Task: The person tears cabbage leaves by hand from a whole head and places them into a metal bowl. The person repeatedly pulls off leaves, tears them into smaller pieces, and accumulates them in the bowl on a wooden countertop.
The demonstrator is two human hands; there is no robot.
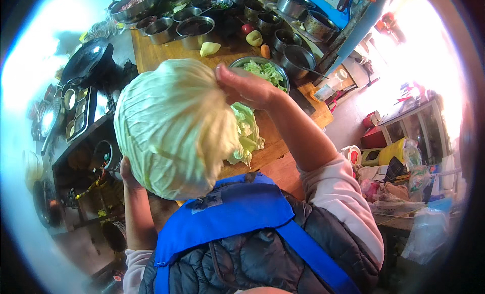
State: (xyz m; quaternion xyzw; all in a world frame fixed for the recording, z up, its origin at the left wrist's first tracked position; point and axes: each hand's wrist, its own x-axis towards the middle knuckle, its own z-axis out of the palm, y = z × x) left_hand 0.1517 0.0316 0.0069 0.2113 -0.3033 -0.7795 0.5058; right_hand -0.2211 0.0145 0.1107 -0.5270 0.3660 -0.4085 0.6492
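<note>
A large pale green cabbage [166, 127] is held up close in front of my chest, above the wooden board. My left hand [130, 174] supports it from the lower left, most of its fingers hidden behind the head. At its upper right side, my right hand [245, 87] grips the cabbage, thumb showing and the other fingers partly hidden. Loose cabbage leaves [247, 135] lie on the board [273, 125] beside it. Just beyond my right wrist stands a metal bowl [288, 82] with torn cabbage pieces [263, 70].
Several metal pots [196, 32] line the board's far side, near a pale vegetable piece [209, 49], a carrot piece [265, 51] and a red round vegetable [247, 29]. A black wok [88, 61] sits at left. Bags and packages [399, 178] crowd a surface at right.
</note>
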